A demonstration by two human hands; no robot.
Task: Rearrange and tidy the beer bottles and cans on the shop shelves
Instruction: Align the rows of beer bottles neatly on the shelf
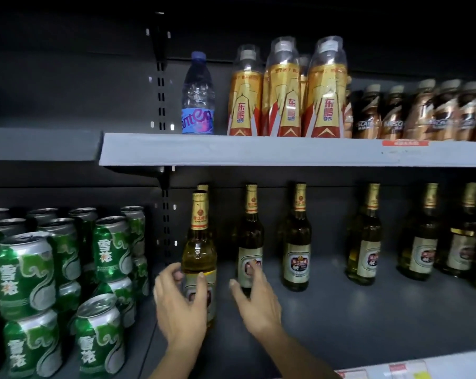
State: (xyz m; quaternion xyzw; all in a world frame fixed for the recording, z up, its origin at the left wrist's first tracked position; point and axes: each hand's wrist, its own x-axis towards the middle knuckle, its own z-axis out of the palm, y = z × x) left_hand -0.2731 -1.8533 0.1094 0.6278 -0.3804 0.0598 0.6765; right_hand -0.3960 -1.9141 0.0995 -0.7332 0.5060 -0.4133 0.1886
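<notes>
On the lower shelf (340,318) stand several beer bottles with gold foil necks. My left hand (181,305) grips the front left beer bottle (199,250) around its lower body, thumb across the label. My right hand (254,294) reaches to the second beer bottle (250,242), fingers touching its label, thumb spread out to the left. A third beer bottle (297,242) stands apart to the right, and more bottles (365,242) continue along the shelf. Green beer cans (26,272) are stacked in two layers on the left.
The upper shelf (258,150) carries a water bottle (198,97), gold energy drink bottles (284,91) and brown coffee bottles (422,113). A slotted upright post (164,214) divides the can bay from the bottle bay. Another bottle neck (203,187) shows behind the gripped one.
</notes>
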